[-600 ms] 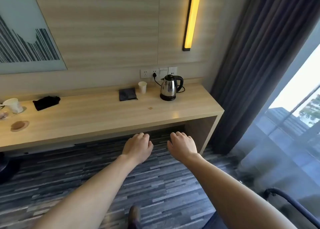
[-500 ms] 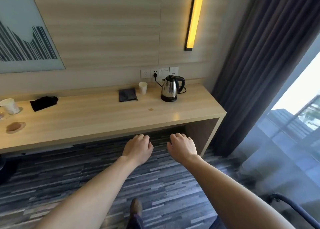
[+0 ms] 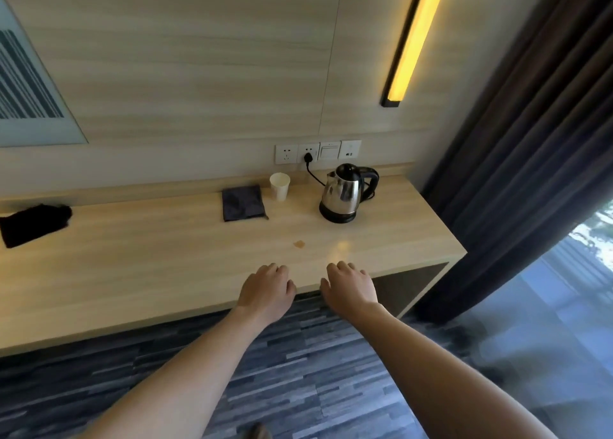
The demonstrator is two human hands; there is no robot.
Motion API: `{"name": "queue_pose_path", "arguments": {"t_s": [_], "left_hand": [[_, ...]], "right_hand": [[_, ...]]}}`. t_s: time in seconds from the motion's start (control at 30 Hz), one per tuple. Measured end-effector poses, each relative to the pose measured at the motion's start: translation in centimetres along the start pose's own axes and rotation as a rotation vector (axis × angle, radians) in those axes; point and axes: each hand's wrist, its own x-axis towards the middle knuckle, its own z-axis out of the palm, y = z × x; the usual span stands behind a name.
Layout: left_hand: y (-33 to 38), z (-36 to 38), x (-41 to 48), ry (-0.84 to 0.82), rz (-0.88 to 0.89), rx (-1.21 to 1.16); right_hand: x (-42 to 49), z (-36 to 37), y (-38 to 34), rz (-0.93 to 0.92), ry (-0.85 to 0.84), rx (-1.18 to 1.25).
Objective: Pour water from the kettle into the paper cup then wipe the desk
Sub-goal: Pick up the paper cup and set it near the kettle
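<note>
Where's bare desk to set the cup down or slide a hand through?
Free: the wide strip between the black cloth and the grey cloth, and the front band from the stain to the desk edge. Crowded: the back, where grey cloth, cup, cord and kettle line up under the sockets.

Lit wall lamp (image 3: 409, 40), dark curtain (image 3: 530, 140), wall sockets (image 3: 316, 151).

black cloth (image 3: 34, 224) cut off at left edge; kettle (image 3: 345, 191) contents unseen
</note>
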Motion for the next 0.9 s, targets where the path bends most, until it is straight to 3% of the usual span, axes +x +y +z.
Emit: {"name": "queue_pose_path", "arguments": {"t_s": [0.47, 0.9], "left_hand": [[-5.0, -1.9, 12.7, 0.031, -0.028, 0.009], [-6.4, 0.1, 24.0, 0.022, -0.241, 0.041]], "right_hand": [[13.6, -1.1, -0.9, -0.003, -0.016, -0.019], [28.5, 0.5, 2.9, -0.161, -0.117, -0.024]]}}
